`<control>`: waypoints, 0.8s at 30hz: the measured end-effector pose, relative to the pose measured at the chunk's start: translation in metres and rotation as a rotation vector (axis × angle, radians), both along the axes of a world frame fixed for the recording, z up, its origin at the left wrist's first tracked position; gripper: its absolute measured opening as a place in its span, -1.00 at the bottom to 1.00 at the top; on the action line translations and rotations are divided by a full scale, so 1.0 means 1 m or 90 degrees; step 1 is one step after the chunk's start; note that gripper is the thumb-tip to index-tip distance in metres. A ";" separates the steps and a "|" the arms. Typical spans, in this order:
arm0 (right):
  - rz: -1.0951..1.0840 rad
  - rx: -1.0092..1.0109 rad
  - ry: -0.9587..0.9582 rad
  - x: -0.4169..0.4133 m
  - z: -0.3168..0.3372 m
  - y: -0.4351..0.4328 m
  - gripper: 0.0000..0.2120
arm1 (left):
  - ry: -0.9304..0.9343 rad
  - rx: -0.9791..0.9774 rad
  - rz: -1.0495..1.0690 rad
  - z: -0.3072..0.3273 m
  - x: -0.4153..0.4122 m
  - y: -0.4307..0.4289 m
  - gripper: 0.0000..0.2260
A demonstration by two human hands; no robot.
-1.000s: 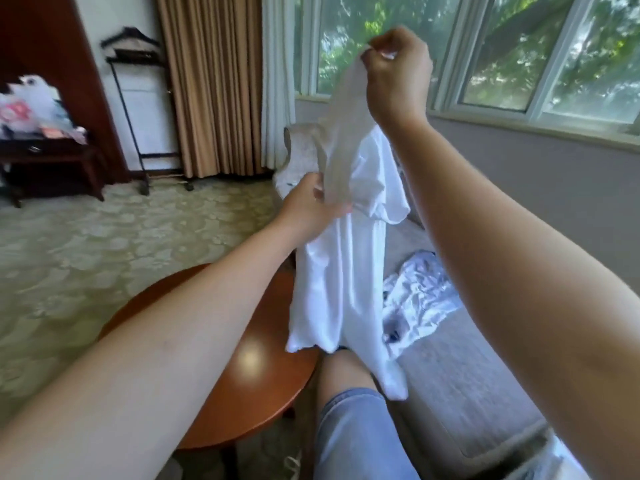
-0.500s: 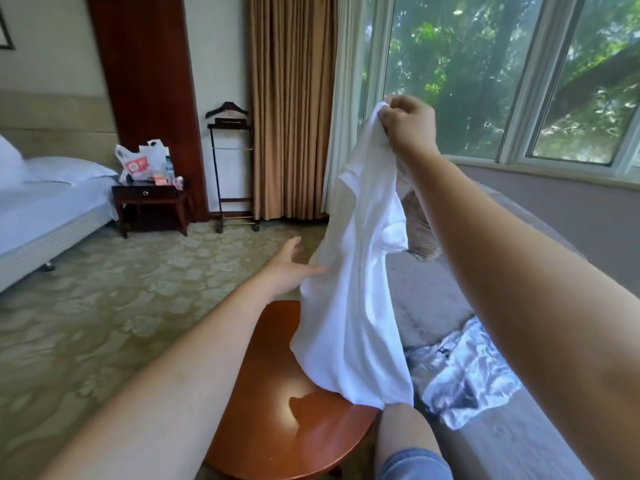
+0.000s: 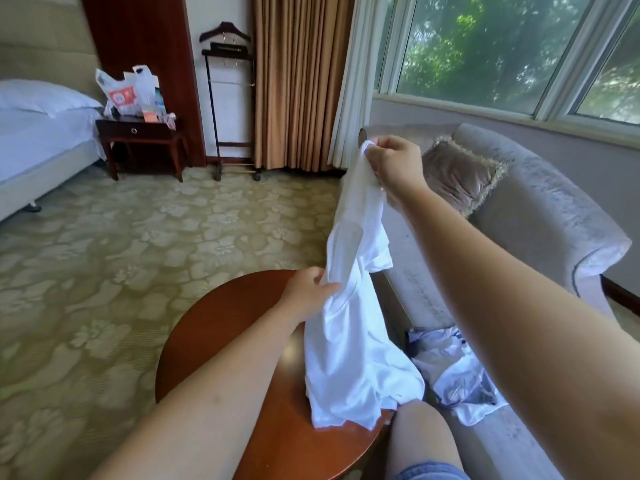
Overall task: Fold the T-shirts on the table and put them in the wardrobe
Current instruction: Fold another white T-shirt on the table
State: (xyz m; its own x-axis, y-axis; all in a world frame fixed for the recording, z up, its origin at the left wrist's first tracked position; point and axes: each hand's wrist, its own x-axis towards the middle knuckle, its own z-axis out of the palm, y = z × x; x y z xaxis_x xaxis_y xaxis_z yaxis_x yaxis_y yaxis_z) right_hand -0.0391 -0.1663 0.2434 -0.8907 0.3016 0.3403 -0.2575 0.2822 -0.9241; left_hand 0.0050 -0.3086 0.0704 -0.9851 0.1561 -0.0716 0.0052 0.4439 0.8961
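Note:
A white T-shirt (image 3: pixel 349 341) hangs lengthwise in front of me. My right hand (image 3: pixel 394 168) pinches its top end high up. Lower down, my left hand (image 3: pixel 308 296) grips the shirt's left edge about halfway along. The shirt's bottom end droops onto the round brown wooden table (image 3: pixel 221 327) by its right rim. A second crumpled whitish garment (image 3: pixel 453 372) lies on the grey sofa seat, partly hidden behind my right forearm.
The grey sofa (image 3: pixel 540 216) with a brown cushion (image 3: pixel 460 174) runs along the right under the window. My knee (image 3: pixel 419 441) sits beside the table. A bed (image 3: pixel 38 140), a nightstand (image 3: pixel 138 133) with bags and a valet stand (image 3: pixel 228 98) stand across the patterned carpet.
My right hand has lowered with the shirt's top. My left hand, open beside the shirt half a second ago, now grips its edge. The shirt's bottom has come down onto the table.

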 end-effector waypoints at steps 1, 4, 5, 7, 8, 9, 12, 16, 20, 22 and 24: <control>0.006 0.003 0.003 -0.004 -0.005 -0.001 -0.72 | 0.004 -0.023 0.030 -0.005 -0.003 0.003 -0.83; -0.033 0.047 0.012 -0.019 -0.014 0.005 -0.70 | 0.007 -0.039 0.083 -0.017 -0.015 0.002 -0.83; -0.062 0.068 0.012 -0.026 -0.019 0.010 -0.73 | 0.011 -0.051 0.087 -0.017 -0.018 -0.004 -0.82; -0.116 0.121 -0.019 -0.034 -0.030 0.025 -0.86 | 0.020 -0.067 0.093 -0.016 -0.020 -0.021 -0.79; -0.137 0.148 -0.046 -0.039 -0.041 0.033 -0.90 | 0.026 -0.068 0.097 -0.016 -0.024 -0.032 -0.82; -0.152 0.175 -0.079 -0.043 -0.054 0.039 -0.86 | 0.021 -0.058 0.101 -0.014 -0.025 -0.043 -0.86; -0.135 0.224 -0.171 -0.041 -0.099 0.047 -0.86 | 0.005 -0.031 0.100 -0.016 -0.030 -0.079 -0.82; -0.081 0.253 -0.283 -0.033 -0.145 0.038 -0.89 | 0.021 -0.037 0.090 -0.017 -0.025 -0.114 -0.79; -0.004 0.410 -0.358 -0.026 -0.165 0.015 -0.86 | 0.009 0.002 0.113 -0.013 -0.025 -0.132 -0.90; 0.046 0.431 -0.335 -0.015 -0.169 -0.002 -0.68 | 0.002 0.020 0.126 -0.008 -0.025 -0.135 -0.90; 0.125 0.411 -0.244 0.000 -0.173 -0.025 -0.66 | 0.009 0.016 0.132 -0.005 -0.025 -0.136 -0.89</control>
